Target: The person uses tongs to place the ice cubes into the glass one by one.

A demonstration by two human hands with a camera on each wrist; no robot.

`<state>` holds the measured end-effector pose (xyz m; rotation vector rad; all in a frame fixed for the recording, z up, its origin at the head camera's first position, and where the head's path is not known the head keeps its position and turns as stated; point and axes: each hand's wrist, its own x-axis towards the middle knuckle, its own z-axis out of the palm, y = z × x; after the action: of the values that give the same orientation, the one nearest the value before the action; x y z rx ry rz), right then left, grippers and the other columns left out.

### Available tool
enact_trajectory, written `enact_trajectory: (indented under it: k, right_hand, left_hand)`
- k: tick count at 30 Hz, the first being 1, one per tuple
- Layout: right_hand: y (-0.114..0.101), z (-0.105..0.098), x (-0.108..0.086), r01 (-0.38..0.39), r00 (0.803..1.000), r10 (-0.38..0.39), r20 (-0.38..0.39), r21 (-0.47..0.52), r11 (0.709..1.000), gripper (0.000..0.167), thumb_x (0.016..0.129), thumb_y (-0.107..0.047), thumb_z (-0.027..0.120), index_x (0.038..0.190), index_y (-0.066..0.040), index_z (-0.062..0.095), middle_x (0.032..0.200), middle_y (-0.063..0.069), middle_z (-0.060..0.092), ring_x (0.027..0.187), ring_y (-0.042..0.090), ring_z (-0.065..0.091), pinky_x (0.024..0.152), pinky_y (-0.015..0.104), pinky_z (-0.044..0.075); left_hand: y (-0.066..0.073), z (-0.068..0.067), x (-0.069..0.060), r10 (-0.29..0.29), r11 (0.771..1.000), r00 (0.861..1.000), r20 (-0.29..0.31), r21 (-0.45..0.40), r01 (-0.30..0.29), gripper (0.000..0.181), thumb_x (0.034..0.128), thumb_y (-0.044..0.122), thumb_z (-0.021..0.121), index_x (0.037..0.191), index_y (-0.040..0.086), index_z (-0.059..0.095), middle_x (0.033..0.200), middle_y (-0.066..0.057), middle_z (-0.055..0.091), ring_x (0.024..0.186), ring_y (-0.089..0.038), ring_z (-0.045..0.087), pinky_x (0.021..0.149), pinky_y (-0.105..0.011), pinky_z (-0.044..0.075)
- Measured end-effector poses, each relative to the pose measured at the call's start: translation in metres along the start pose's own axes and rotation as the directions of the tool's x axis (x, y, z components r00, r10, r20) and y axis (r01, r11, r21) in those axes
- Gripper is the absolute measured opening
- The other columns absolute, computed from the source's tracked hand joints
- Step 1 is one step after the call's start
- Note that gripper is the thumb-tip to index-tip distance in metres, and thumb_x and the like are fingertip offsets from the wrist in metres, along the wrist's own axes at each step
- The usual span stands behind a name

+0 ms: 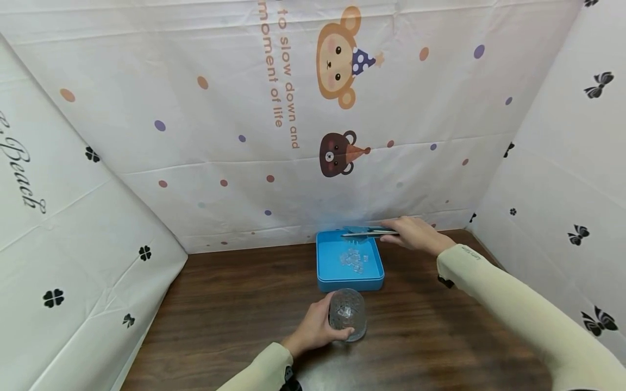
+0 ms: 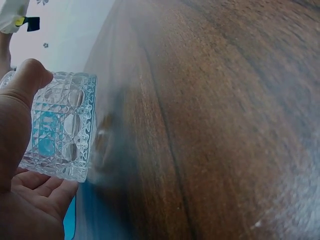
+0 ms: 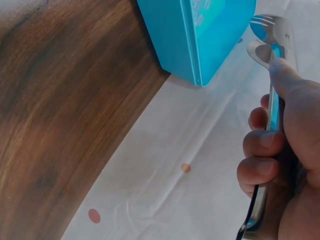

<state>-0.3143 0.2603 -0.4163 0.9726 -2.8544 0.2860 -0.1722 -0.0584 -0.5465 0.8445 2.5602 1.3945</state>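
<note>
My left hand [image 1: 315,325] grips a clear cut-glass tumbler [image 1: 351,315], with thumb and fingers around its sides. In the left wrist view the tumbler [image 2: 60,125] shows a faceted pattern, its base close to the table. Further back, my right hand [image 1: 415,234] holds metal serving tongs [image 1: 369,234] over the rear of a blue box [image 1: 350,284]. One end of the tongs [image 3: 272,30] is forked and the other is rounded like a spoon; the two ends stand apart. Several small clear cubes [image 1: 353,259] lie inside the box, below the tongs.
A dark wooden table [image 1: 235,304] carries the box at its back edge. Behind it rises a white printed cloth [image 1: 274,195] with dots and animal heads. Similar white sheets stand at the left [image 1: 98,255] and the right [image 1: 552,179].
</note>
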Motion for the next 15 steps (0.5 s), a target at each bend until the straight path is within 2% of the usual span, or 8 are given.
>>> enact_trajectory:
  k: [7,10,15]
  right_hand:
    - [0.003,-0.001,0.007,-0.004,0.999,0.005,0.035,-0.006,1.000,0.052,0.101,-0.036,0.066,0.139,-0.001,0.061,0.101,0.009,0.074,0.079,0.016,0.070,0.081,0.050,0.059]
    - [0.003,-0.001,0.009,-0.007,0.999,0.008,0.049,-0.013,1.000,0.053,0.101,-0.037,0.066,0.139,-0.001,0.061,0.103,0.010,0.074,0.079,0.017,0.070,0.080,0.050,0.059]
    - [0.001,-0.001,0.013,-0.016,0.997,0.018,0.080,-0.034,0.999,0.051,0.101,-0.036,0.067,0.137,0.000,0.062,0.108,0.013,0.073,0.085,0.021,0.071,0.082,0.049,0.059]
  left_hand:
    - [0.000,-0.002,0.000,0.006,1.000,1.000,0.011,-0.008,-0.006,0.082,0.0848,0.044,0.082,0.150,0.013,0.044,0.130,-0.004,0.065,0.109,-0.010,0.065,0.086,-0.029,0.056]
    - [0.000,-0.002,0.000,-0.002,1.000,1.000,0.011,-0.012,0.002,0.082,0.0846,0.044,0.083,0.150,0.014,0.044,0.130,-0.005,0.065,0.108,-0.010,0.066,0.086,-0.029,0.057]
    - [0.000,-0.001,-0.002,-0.049,0.999,0.999,0.002,-0.022,0.049,0.083,0.0834,0.045,0.084,0.146,0.014,0.040,0.130,-0.006,0.064,0.112,-0.014,0.066,0.089,-0.032,0.056]
